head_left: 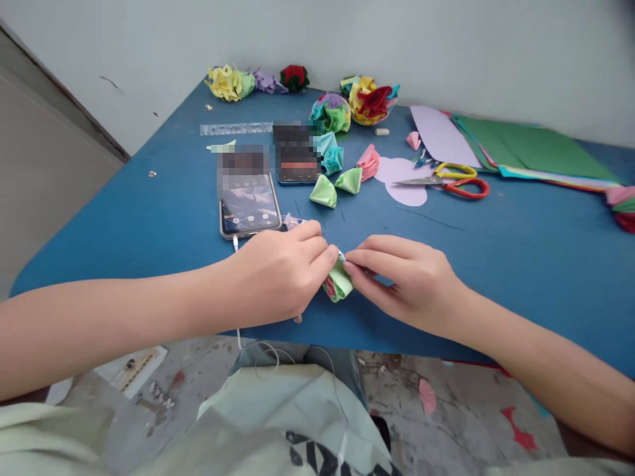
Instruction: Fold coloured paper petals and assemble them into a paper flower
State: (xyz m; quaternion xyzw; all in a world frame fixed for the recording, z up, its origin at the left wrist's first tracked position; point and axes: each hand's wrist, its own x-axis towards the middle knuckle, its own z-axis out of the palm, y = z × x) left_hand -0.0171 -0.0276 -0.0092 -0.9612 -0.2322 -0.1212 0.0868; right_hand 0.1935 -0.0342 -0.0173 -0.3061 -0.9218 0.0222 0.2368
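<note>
A small folded green paper piece [338, 283] sits at the near edge of the blue table [520, 264], just below the phone [249, 205]. Left hand [278, 274] and right hand [409, 281] pinch it closed-fingered from either side. It looks light, soft and easily crushed; best held by its folded edges.

Soft, even daylight, faint shadows, sharp centre, wide-angle stretching at the edges, two pixelated patches

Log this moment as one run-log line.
left hand: pinches green folded paper | right hand: pinches same paper | surface: blue table | nearby: phone, scissors
</note>
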